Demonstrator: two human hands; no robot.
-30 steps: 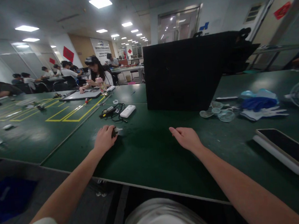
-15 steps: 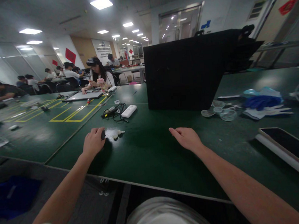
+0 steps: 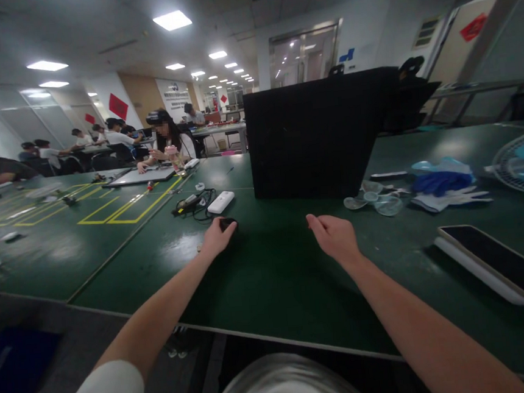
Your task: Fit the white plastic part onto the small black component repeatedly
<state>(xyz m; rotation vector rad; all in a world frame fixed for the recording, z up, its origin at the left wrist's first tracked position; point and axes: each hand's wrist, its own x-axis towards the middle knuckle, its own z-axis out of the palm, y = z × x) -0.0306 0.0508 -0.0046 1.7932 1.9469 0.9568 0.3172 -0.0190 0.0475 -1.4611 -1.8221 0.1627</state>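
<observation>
My left hand [image 3: 216, 239] is closed around a small black object [image 3: 228, 222], whose exact kind I cannot make out. It is just over the green table [image 3: 269, 281], in front of a white power bank-like box [image 3: 221, 202]. Some small pale pieces on the table are mostly hidden behind this hand; only a bit shows by the wrist. My right hand [image 3: 336, 234] is curled shut with the thumb on top, over the table in front of a large black box [image 3: 307, 140]. Whatever its fingers may hold is hidden.
Black cables [image 3: 192, 202] lie by the white box. Clear plastic cups [image 3: 386, 204], blue and white gloves [image 3: 444, 183], a fan [image 3: 500, 166] and a tablet-like device [image 3: 501, 261] are on the right. Across the table a person [image 3: 172, 140] works at a white board [image 3: 143, 175].
My left hand has moved right with the black object, covering most of the pale pieces. My right hand stays closed, nearly in place. The view has shifted slightly.
</observation>
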